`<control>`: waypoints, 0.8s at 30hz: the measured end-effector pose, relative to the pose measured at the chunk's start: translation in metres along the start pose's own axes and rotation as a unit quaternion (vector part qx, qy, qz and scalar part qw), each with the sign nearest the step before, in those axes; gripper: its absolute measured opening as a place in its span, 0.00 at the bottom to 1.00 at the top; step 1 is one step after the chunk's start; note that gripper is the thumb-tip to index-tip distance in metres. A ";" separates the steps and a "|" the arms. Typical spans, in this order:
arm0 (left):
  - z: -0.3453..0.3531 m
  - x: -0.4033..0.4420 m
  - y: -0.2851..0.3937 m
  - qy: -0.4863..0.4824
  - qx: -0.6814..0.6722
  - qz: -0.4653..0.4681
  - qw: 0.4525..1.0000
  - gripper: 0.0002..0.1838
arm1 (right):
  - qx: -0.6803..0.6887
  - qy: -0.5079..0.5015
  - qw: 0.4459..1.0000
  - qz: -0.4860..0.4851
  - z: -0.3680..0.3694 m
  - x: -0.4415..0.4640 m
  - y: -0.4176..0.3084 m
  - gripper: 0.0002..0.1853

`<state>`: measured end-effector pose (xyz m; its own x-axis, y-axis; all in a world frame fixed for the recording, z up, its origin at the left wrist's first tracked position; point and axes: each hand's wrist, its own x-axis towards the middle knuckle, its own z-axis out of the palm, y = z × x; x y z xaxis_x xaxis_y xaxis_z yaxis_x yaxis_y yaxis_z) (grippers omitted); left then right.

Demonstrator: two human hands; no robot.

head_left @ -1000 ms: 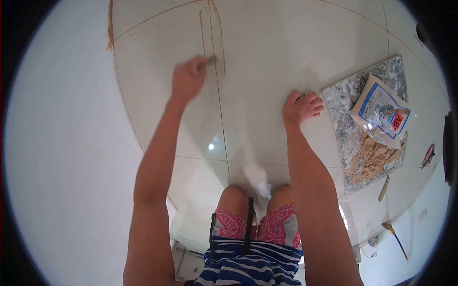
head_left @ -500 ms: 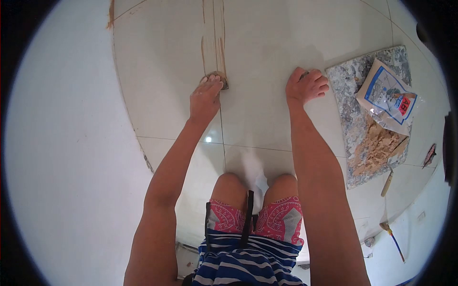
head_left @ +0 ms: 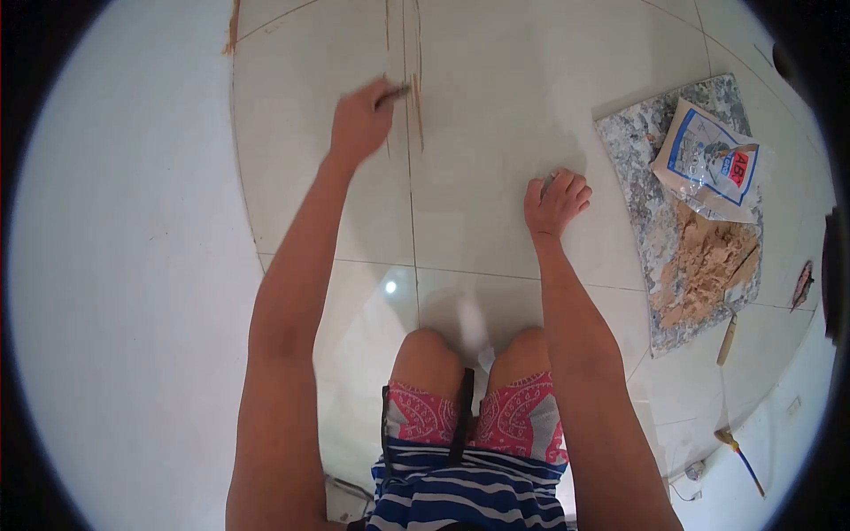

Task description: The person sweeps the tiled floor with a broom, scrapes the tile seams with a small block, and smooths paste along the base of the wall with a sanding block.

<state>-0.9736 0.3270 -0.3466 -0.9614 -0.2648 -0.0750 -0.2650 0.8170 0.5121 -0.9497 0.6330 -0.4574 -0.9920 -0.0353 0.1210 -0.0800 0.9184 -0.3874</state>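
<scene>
My left hand point(head_left: 363, 119) is closed on a small flat scraper point(head_left: 393, 96), held over a tile joint point(head_left: 410, 190) between pale floor tiles. Brown streaks point(head_left: 418, 111) run along both sides of that joint. My right hand point(head_left: 556, 203) is closed, knuckles toward the floor, around a small greyish object that its fingers mostly hide. To the right of it lies a mottled grey board point(head_left: 629, 146) carrying a heap of brown paste point(head_left: 704, 265) and a clear-and-blue printed bag point(head_left: 713, 159).
A wooden-handled trowel point(head_left: 727, 341) rests at the board's lower edge. Farther down on the right is a brush with a blue handle point(head_left: 748, 469). A white wall point(head_left: 124, 265) borders the floor on the left. A small reddish object point(head_left: 802, 286) lies at the far right.
My left hand first came down onto the joint with the scraper flat, then moved back up and left, tilting it. The streaks beside the joint look shorter and thinner.
</scene>
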 end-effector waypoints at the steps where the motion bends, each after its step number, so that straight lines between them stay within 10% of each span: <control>1: 0.001 0.027 0.001 0.026 -0.013 0.014 0.999 0.09 | 0.000 -0.005 1.000 0.006 0.000 0.000 -0.002 0.18; 11: 0.059 -0.013 -0.025 0.039 0.032 0.143 0.988 0.14 | -0.015 -0.012 1.000 -0.002 0.001 0.001 -0.001 0.17; 24: 0.024 -0.141 -0.008 -0.118 -0.067 -0.007 0.991 0.15 | 0.012 0.017 1.000 -0.014 0.001 0.000 0.001 0.15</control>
<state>-0.8382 0.3700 -0.3607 -0.9524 -0.1353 -0.2733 -0.2815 0.7346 0.6174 -0.9501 0.6335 -0.4589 -0.9854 -0.0479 0.1634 -0.1114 0.9072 -0.4058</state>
